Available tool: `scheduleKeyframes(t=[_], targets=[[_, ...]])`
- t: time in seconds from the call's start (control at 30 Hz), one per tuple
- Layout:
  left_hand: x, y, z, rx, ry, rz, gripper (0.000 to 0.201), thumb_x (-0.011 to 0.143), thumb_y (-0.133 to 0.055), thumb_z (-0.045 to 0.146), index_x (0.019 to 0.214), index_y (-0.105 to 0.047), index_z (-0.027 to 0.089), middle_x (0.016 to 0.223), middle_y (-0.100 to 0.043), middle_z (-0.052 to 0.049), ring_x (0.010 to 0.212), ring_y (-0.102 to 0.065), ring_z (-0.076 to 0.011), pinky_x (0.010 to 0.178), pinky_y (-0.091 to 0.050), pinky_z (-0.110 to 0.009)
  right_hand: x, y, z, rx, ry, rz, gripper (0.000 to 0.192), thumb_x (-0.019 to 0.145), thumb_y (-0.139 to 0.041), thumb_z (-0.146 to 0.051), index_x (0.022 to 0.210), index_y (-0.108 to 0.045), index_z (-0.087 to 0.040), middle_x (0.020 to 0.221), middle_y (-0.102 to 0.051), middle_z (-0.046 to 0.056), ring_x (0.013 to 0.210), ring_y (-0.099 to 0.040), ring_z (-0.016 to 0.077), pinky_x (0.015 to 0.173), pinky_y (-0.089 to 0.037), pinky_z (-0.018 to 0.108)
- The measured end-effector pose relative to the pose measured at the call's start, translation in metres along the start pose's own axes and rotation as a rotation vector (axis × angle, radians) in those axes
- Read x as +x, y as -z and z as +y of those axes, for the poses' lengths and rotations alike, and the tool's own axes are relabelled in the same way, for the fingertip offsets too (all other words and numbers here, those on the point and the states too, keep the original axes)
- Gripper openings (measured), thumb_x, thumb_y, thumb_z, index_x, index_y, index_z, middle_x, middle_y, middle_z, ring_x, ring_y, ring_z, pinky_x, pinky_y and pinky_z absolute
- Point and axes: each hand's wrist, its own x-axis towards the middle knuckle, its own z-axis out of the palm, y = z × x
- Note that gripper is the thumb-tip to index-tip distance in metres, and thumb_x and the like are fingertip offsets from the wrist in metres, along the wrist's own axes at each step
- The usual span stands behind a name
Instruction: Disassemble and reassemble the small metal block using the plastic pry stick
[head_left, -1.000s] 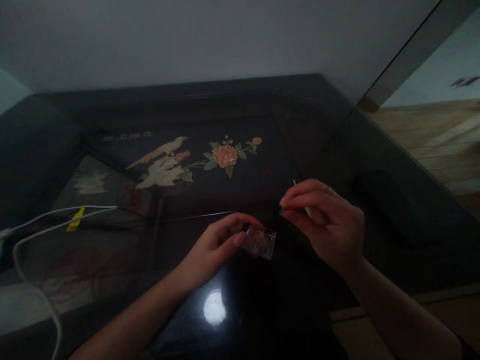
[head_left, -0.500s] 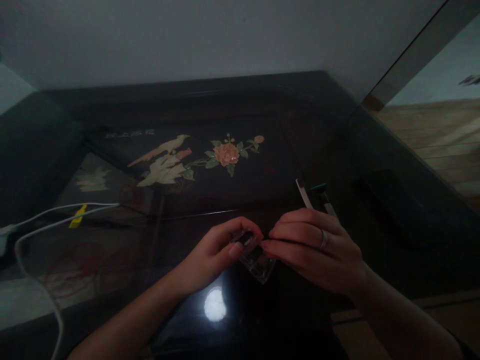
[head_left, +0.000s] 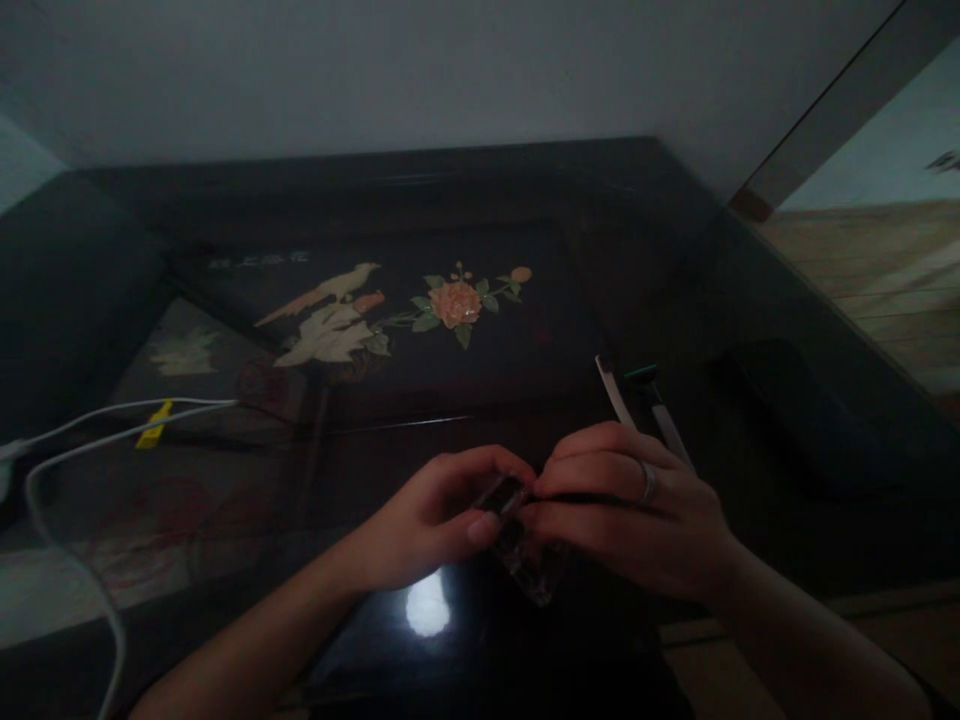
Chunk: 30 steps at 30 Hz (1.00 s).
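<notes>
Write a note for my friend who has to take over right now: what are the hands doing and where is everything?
Left hand: fingers closed on a small clear plastic case, held just above the dark glossy table.
Right hand: pinching a thin dark part against the top of the case; ring on one finger.
Nearby: a thin white strip and a slim tool with a green tip lie on the table just beyond the right hand. White cables lie at the far left.
Done: both hands are together at the case.
Left: the light is too dim to tell whether the part is seated.
</notes>
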Motion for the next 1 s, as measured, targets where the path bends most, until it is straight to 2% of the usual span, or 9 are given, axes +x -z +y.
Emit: scheduleKeyframes(t=[0.23,0.37,0.6,0.73,0.87,1.0], targets=[[-0.0013,0.0002,-0.001,-0.029,-0.058,-0.034,0.044,0.082,-0.061,0.056,0.1,-0.062,0.015,0.086,-0.06,-0.004,0.074,-0.056,-0.0147,0.068,-0.045,-0.023,0.0015,0.0015,0.0012,0.157,-0.057,-0.062,0.009,0.087,-0.063,-0.012,0.084,-0.072,-0.012,0.088,-0.067,0.007,0.088,-0.058,0.0151,0.076,-0.053,0.027],[0.0001,0.0002,-0.0004,-0.052,-0.071,-0.013,0.042,0.082,-0.062,0.053,0.1,-0.064,0.015,0.087,-0.061,-0.004,0.076,-0.057,-0.0158,0.071,-0.047,-0.024,0.0035,0.0016,0.0024,0.235,-0.115,-0.087,0.006,0.085,-0.067,-0.014,0.08,-0.071,-0.013,0.087,-0.066,0.007,0.087,-0.057,0.0153,0.073,-0.052,0.027],[0.0003,0.0015,-0.0015,-0.098,-0.119,0.061,0.042,0.082,-0.062,0.053,0.103,-0.064,0.017,0.087,-0.062,-0.004,0.077,-0.058,-0.0164,0.069,-0.048,-0.024,0.0054,0.0056,0.0025,0.033,-0.002,-0.091,0.023,0.092,-0.058,-0.029,0.095,-0.072,-0.011,0.096,-0.069,0.01,0.092,-0.059,0.0171,0.078,-0.055,0.03],[-0.001,0.0004,-0.0046,-0.138,-0.113,0.12,0.047,0.08,-0.063,0.056,0.105,-0.063,0.017,0.087,-0.061,-0.004,0.075,-0.057,-0.0165,0.069,-0.046,-0.025,0.0041,0.0067,0.003,-0.093,0.053,-0.099,0.034,0.09,-0.059,-0.042,0.101,-0.071,-0.012,0.099,-0.071,0.009,0.094,-0.061,0.0178,0.082,-0.056,0.03],[-0.0008,-0.0012,-0.0071,-0.163,-0.102,0.134,0.048,0.079,-0.065,0.056,0.105,-0.063,0.016,0.087,-0.061,-0.004,0.077,-0.057,-0.0173,0.069,-0.046,-0.025,0.0037,0.0057,0.0026,-0.134,0.078,-0.07,0.025,0.086,-0.066,-0.034,0.098,-0.072,-0.013,0.095,-0.073,0.007,0.089,-0.062,0.0165,0.08,-0.056,0.027],[0.0,-0.0022,-0.007,-0.202,-0.114,0.129,0.046,0.079,-0.066,0.054,0.106,-0.064,0.016,0.086,-0.061,-0.004,0.075,-0.057,-0.016,0.069,-0.045,-0.024,0.005,0.0042,0.0008,-0.151,0.054,-0.056,0.02,0.09,-0.063,-0.029,0.098,-0.072,-0.014,0.093,-0.073,0.006,0.088,-0.063,0.0151,0.079,-0.057,0.026]])
